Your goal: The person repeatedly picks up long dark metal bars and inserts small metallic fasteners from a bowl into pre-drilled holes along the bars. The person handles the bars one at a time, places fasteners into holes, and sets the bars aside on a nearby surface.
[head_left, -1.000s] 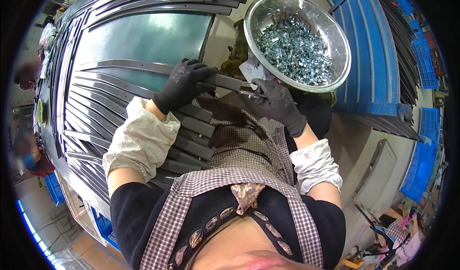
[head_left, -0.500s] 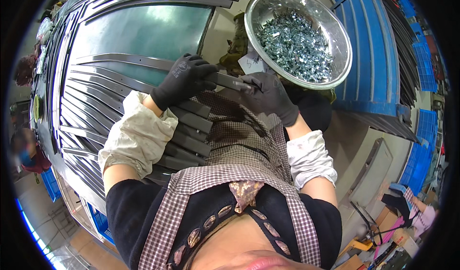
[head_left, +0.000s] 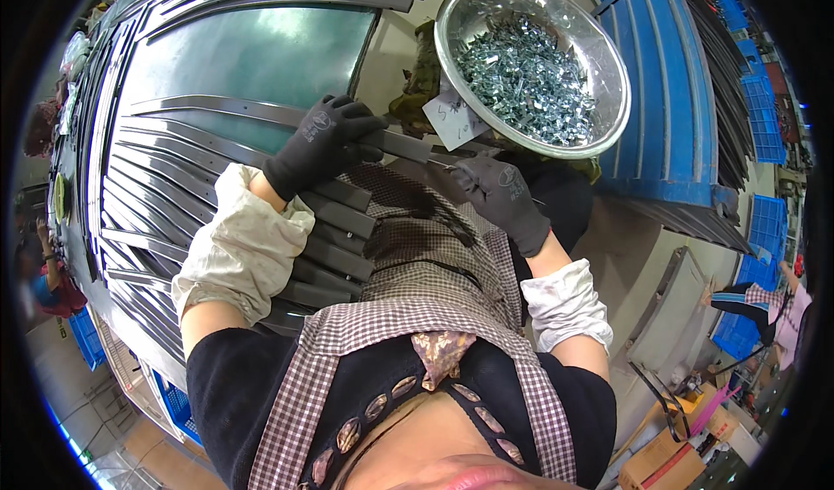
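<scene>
My left hand [head_left: 326,145], in a black glove, is closed around a dark grey metal strip [head_left: 406,146] near its end, which sticks out to the right of my fingers. Just right of that end is my right hand [head_left: 501,196], also gloved in black, its fingers pinched together. A thin, small piece shows at its fingertips, too small to name. Below my left wrist, more grey strips [head_left: 343,219] lie side by side with their ends toward my apron. A metal bowl [head_left: 618,112] full of small shiny metal clips [head_left: 530,77] stands beyond my right hand.
The strips rest on a table with a greenish top [head_left: 261,51]; more lie along its far edge. A paper card with handwriting [head_left: 453,118] leans by the bowl. Right of it stands a blue ribbed metal container [head_left: 656,90]. People are at far left and far right.
My right hand has drawn away from the strip's end, down and to the right. My left hand keeps its hold on the strip. The view has shifted slightly.
</scene>
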A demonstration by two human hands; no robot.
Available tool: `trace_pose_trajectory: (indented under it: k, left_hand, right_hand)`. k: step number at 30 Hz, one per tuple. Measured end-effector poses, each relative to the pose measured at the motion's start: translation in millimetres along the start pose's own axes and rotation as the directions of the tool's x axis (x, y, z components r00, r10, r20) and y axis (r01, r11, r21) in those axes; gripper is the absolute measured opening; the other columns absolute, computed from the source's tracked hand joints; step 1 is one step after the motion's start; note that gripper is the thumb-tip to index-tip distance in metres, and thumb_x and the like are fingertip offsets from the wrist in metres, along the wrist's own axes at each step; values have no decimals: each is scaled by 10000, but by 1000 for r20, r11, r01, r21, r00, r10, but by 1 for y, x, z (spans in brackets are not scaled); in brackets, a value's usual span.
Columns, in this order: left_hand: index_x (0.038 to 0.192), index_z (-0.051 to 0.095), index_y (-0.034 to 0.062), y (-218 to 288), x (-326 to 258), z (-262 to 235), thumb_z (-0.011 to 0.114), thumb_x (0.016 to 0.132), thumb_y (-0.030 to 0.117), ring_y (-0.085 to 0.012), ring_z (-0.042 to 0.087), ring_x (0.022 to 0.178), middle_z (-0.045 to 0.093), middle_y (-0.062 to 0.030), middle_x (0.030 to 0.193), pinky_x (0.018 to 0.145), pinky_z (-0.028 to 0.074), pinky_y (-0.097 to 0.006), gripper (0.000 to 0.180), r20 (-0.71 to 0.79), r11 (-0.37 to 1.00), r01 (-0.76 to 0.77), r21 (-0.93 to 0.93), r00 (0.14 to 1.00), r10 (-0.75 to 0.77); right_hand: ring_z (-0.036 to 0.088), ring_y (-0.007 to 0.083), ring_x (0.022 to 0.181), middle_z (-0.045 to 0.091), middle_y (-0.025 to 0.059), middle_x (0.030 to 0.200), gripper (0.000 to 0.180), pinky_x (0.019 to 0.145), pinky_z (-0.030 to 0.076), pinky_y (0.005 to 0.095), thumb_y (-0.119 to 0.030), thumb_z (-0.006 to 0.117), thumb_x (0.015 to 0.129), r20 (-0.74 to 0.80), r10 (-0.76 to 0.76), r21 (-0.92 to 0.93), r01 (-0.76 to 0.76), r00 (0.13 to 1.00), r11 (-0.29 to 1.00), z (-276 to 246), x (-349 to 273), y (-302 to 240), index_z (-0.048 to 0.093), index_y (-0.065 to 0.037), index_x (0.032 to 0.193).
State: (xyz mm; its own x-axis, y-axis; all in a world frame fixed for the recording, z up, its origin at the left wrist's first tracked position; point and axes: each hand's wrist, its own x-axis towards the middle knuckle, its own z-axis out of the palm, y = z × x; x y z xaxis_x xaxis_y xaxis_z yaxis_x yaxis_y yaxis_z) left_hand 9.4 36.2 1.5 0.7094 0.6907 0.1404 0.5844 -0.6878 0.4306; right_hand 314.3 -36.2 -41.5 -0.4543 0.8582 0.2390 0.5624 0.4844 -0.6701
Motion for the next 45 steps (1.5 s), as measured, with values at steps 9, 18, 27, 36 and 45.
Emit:
trace_pose_trajectory:
  k: [9, 18, 27, 36, 45]
  left_hand:
    - [1130, 692, 86, -2, -2, 1, 731, 787, 231, -314, 608, 947, 672, -95, 998, 883, 456, -433, 374, 27, 998, -64, 6, 998, 64]
    - [1336, 603, 177, 10, -16, -5, 699, 841, 262, -309, 629, 808, 605, -120, 961, 698, 526, -420, 512, 68, 943, -319, 96, 947, 313]
    - [1215, 670, 50, 31, -72, -74, 796, 791, 212, -310, 659, 1051, 674, -154, 1187, 924, 519, -413, 471, 521, 868, 56, -493, 818, 243]
    - [1397, 527, 112, -164, 71, -70, 718, 872, 313, -395, 466, 1328, 497, -195, 1451, 1082, 382, -479, 594, -367, 924, 104, 368, 929, 42]
    - [1205, 600, 24, -80, 97, -46, 676, 754, 132, -380, 543, 1096, 601, -196, 1116, 969, 421, -489, 470, -440, 849, 179, 498, 895, 69]
  right_hand:
    - [684, 294, 778, 688, 102, 862, 186, 673, 546, 406, -270, 649, 890, 49, -46, -263, 57, 998, 963, 1, 12, -20, 637, -85, 898]
    - [671, 297, 765, 670, 127, 794, 310, 657, 506, 395, -356, 664, 906, -107, 260, -240, -279, 960, 930, -76, 22, 33, 655, -52, 847]
    - [647, 343, 1059, 661, 151, 1163, 645, 877, 524, 464, -416, 748, 806, -14, 350, -536, -303, 937, 788, -59, 54, 118, 532, -162, 1358]
    - [646, 352, 984, 683, 145, 1018, 200, 819, 533, 470, -193, 609, 798, -54, 269, -445, -264, 962, 856, -46, 50, 156, 673, -107, 966]
    - [653, 279, 973, 677, 64, 1029, 349, 830, 534, 425, -442, 624, 887, -269, 403, -399, -482, 875, 780, -82, 47, 131, 726, -148, 1047]
